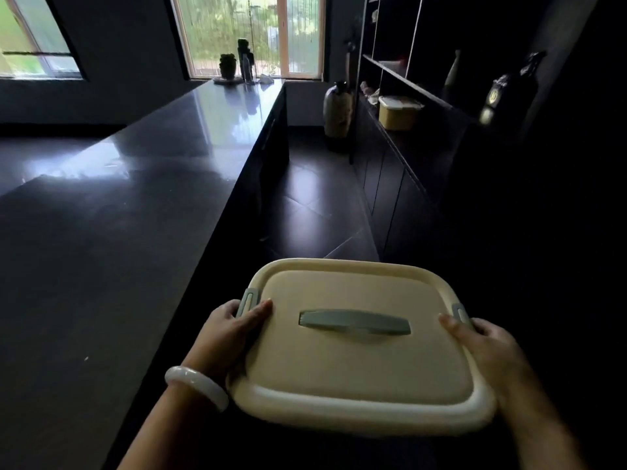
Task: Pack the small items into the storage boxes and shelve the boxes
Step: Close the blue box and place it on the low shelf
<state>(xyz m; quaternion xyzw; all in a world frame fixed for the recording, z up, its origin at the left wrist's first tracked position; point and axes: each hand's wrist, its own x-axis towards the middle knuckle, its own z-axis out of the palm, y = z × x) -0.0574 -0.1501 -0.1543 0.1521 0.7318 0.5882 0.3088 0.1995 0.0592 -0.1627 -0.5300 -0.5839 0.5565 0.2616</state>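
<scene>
Carrying a cream, square plastic storage box (359, 337) with a grey-green handle (354, 323) set flat in its lid, the person holds it in the air in front of the body, past the end of the long, dark, glossy worktop (135, 232) and above the dark tiled floor (305, 198). In the head view the left hand (234, 329) grips the box's left side, thumb lying on the lid beside the grey-green side latch (247, 300) and fingers curled down over the rim; a pale, smooth bangle (196, 385) sits on that wrist. The right hand (488, 347) clasps the right side in the same way, thumb on the lid next to the other latch (461, 313), fingers wrapped over the edge. The lid is closed, so its contents cannot be seen.

To the right stands a dark shelving unit (407, 79); on its lower ledge sits a second, yellow lidded storage box (398, 111), and a dark bottle (515, 86) stands nearer. A large ceramic vase (337, 110) stands on the floor by the shelves. At the worktop's far end, below the window (247, 32), are a small potted plant (227, 66) and bottles (246, 61).
</scene>
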